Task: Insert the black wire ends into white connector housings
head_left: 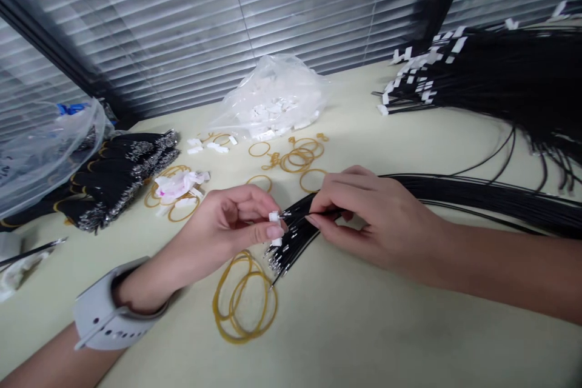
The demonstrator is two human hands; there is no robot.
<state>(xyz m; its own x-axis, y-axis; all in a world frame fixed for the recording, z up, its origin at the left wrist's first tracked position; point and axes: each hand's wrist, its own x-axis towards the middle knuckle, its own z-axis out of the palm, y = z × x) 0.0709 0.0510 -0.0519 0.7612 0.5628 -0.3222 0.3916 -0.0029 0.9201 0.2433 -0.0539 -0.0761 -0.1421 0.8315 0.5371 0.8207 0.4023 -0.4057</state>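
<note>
Between the thumb and fingers of my left hand [240,221] is a small white connector housing [275,218]. My right hand [364,212] pinches a black wire [325,214], its metal-tipped end pointing at the housing. Whether the tip has entered the housing is too small to tell. Under both hands lies a bundle of black wires [436,191] with bare metal terminals at the left end, and it runs off to the right. Yellow rubber bands [245,297] lie just below my left hand.
A clear plastic bag [277,97] of white housings stands at the back, with more rubber bands [300,154] before it. Bundled black wires [122,163] lie at left beside another plastic bag [50,157]. A large pile of wires with white connectors [495,73] fills the back right.
</note>
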